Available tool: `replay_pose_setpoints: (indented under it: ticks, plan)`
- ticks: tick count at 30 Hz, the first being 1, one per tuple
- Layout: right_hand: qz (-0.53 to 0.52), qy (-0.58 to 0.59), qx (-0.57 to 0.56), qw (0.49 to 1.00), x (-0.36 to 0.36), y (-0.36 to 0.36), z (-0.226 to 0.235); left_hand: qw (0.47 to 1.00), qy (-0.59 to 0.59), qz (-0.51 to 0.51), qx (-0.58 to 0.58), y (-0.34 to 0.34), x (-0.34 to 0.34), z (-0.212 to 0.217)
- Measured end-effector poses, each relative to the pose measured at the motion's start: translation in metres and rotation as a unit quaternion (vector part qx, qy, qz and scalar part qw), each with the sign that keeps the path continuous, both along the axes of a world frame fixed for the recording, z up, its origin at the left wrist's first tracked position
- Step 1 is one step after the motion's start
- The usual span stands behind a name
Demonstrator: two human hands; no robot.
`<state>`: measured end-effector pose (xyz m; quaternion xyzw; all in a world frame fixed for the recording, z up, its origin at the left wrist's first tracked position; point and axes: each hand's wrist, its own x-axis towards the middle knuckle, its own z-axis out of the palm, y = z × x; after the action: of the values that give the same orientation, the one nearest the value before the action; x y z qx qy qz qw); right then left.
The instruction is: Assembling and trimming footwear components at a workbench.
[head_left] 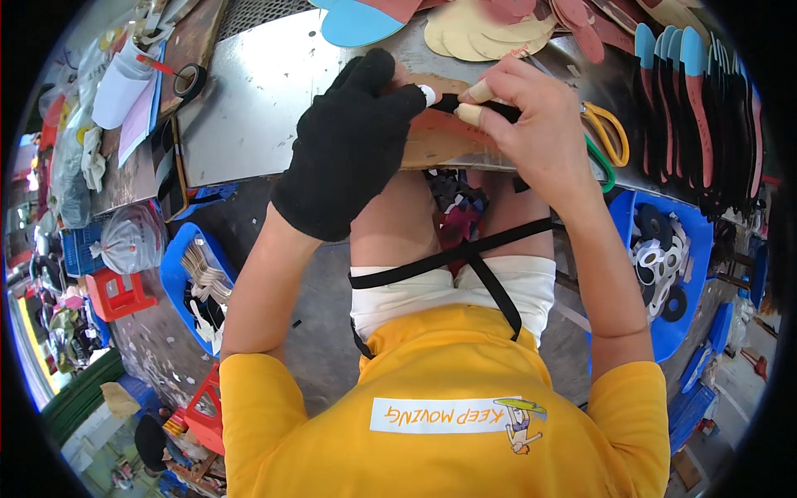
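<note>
My left hand point(344, 141) wears a black knitted glove, with white tape on the bare thumb tip. Its fingers are closed on the left end of a narrow black strip point(449, 103). Pale finger covers sit on the thumb and forefinger of my right hand point(544, 116), which pinches the same strip a little to the right. Both hands are above a worn brown pad point(440, 151) at the bench's front edge. Scissors point(613, 137) with a yellow and a green handle lie partly hidden behind my right wrist. Long black bands point(452, 253) cross over my thighs.
Cream sole-shaped pieces point(490, 37) and a blue-and-red one point(361, 23) lie at the back of the metal bench point(249, 100). Several black, pink and blue soles point(697, 108) stand at right. Blue bins point(178, 266) flank my legs. A tape roll point(190, 81) lies left.
</note>
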<state>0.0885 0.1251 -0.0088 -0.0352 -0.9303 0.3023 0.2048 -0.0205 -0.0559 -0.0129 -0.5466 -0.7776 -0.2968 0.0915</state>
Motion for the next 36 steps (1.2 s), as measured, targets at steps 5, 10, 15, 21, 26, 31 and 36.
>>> replay_pose_setpoints:
  ticks: [5, 10, 15, 21, 26, 31, 36]
  plan:
    - [-0.054, -0.03, -0.025, 0.998, -0.002, -0.011, -0.007, 0.999, -0.032, -0.01, -0.033, 0.007, 0.001, 0.006]
    - [-0.034, -0.093, -0.016, 0.995, 0.001, -0.002, -0.003, 0.999, 0.036, -0.027, 0.002, 0.023, 0.0, -0.003]
    - [-0.089, -0.06, 0.015, 0.994, 0.015, -0.002, 0.003, 0.996, -0.006, -0.034, -0.079, 0.032, 0.001, 0.001]
    - [0.009, -0.121, -0.041, 0.992, 0.028, 0.025, 0.011, 0.993, 0.076, -0.083, -0.029, 0.05, -0.001, 0.008]
    - [0.031, -0.249, -0.255, 0.934, 0.024, 0.064, 0.035, 0.993, -0.023, -0.112, -0.025, 0.064, 0.014, 0.009]
    - [0.028, -0.132, -0.101, 0.986, 0.05, 0.06, 0.028, 0.992, -0.041, -0.105, -0.053, 0.063, 0.014, 0.007]
    - [-0.017, 0.032, -0.038, 0.999, 0.077, 0.057, -0.012, 0.994, -0.026, -0.096, -0.053, 0.064, 0.018, 0.008]
